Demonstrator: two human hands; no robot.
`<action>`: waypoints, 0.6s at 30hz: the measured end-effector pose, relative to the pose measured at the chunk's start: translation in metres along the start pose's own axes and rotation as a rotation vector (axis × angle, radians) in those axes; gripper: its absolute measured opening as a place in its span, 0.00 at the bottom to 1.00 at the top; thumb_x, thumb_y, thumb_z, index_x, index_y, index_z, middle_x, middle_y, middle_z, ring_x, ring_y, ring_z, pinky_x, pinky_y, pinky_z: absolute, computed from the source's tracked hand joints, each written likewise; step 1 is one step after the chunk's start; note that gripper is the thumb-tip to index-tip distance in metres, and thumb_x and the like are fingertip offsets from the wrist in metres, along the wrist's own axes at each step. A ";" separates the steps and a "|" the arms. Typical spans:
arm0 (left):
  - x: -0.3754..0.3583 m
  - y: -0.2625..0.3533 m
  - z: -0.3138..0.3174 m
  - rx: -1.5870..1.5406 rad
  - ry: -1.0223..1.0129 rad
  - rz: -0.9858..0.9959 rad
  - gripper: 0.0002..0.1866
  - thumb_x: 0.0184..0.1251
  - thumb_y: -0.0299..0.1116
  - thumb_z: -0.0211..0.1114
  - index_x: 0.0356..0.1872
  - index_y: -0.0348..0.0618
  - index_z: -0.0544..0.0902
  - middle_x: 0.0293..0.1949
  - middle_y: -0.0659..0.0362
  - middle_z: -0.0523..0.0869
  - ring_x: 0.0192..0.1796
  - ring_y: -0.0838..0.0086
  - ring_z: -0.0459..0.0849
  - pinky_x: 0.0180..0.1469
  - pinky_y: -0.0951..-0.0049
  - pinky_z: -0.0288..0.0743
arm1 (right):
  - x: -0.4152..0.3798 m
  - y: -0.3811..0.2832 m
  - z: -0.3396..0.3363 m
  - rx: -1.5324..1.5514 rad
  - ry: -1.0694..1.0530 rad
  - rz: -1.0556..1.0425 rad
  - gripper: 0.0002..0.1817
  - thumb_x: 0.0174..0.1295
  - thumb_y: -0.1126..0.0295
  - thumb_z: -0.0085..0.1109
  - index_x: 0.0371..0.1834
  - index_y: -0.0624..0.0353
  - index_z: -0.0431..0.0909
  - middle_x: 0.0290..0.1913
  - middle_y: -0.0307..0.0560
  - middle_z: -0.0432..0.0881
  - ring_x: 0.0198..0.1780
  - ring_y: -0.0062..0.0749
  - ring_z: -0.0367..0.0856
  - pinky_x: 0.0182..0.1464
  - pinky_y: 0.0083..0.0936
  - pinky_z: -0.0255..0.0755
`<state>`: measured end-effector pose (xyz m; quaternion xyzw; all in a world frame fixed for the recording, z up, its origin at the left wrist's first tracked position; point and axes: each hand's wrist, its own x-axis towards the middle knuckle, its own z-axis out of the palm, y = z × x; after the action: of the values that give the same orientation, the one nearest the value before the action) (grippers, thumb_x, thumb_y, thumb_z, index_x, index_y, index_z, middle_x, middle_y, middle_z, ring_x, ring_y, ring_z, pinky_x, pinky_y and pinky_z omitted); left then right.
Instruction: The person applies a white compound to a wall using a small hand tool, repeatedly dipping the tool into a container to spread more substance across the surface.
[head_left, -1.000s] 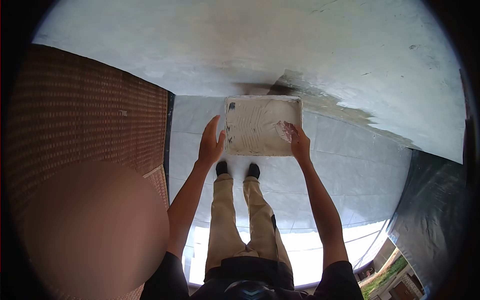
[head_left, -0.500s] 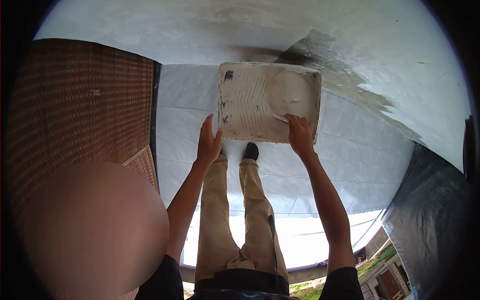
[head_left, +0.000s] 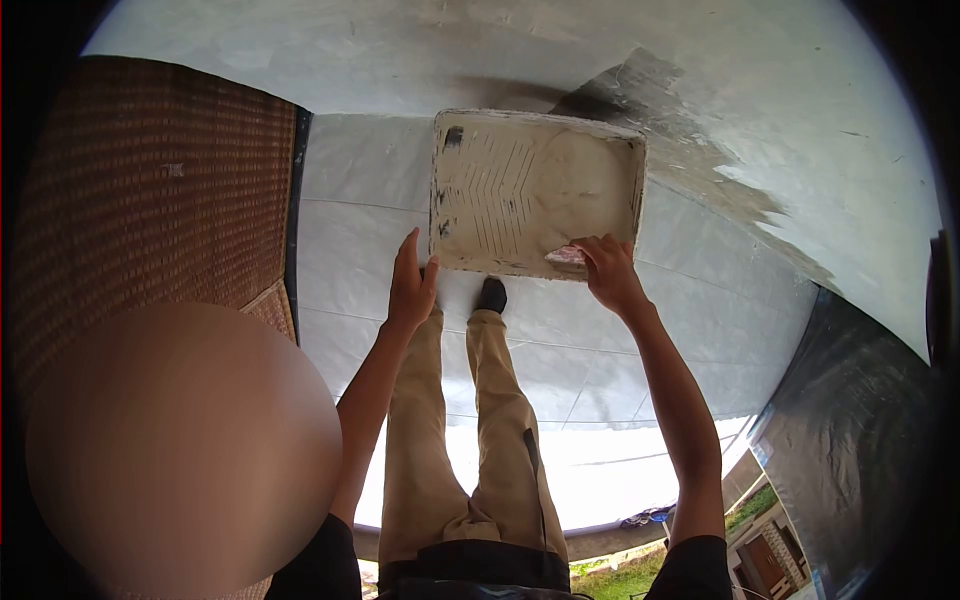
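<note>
A beige, material-coated paint tray (head_left: 488,190) with chevron ridges is held up in front of me, above the floor. My left hand (head_left: 410,290) is at its near left corner, thumb over the rim and fingers stretched along the outer side. Pinched in my right hand (head_left: 612,272) is a flat pinkish-white smeared tool (head_left: 566,256), whose handle my fingers hide. It lies by the tray's near edge, right of the ridges. A smooth pool of beige material (head_left: 590,175) covers the tray's right half.
Beyond the tray is a grey wall (head_left: 400,50) with a darker rough patch (head_left: 665,120). A woven panel (head_left: 170,190) stands left, dark sheeting (head_left: 850,430) right. My shoe (head_left: 488,295) rests on grey floor (head_left: 590,350). A blurred round area covers the lower left.
My right hand has moved right and toward me, and the flat tool now shows its broader, pinkish face near the tray's edge. The left hand keeps its place at the corner.
</note>
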<state>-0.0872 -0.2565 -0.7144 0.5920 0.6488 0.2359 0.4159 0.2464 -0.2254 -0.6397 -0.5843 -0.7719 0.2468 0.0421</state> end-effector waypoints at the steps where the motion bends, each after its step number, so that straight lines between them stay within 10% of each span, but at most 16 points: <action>1: -0.001 0.000 -0.001 -0.001 0.000 -0.001 0.30 0.73 0.35 0.54 0.72 0.35 0.58 0.70 0.43 0.64 0.72 0.52 0.62 0.73 0.59 0.56 | 0.001 0.000 -0.003 0.005 -0.027 0.021 0.12 0.64 0.75 0.54 0.48 0.50 0.79 0.39 0.37 0.84 0.45 0.36 0.77 0.50 0.37 0.60; 18: -0.008 -0.006 -0.005 -0.009 0.013 -0.033 0.30 0.75 0.36 0.53 0.72 0.36 0.58 0.70 0.43 0.65 0.72 0.53 0.63 0.72 0.60 0.57 | 0.023 0.025 -0.003 0.167 -0.157 0.112 0.15 0.62 0.79 0.52 0.48 0.53 0.81 0.42 0.50 0.85 0.49 0.47 0.80 0.52 0.43 0.66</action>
<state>-0.0953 -0.2642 -0.7150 0.5778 0.6602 0.2354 0.4181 0.2624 -0.1986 -0.6528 -0.5999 -0.7157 0.3574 0.0162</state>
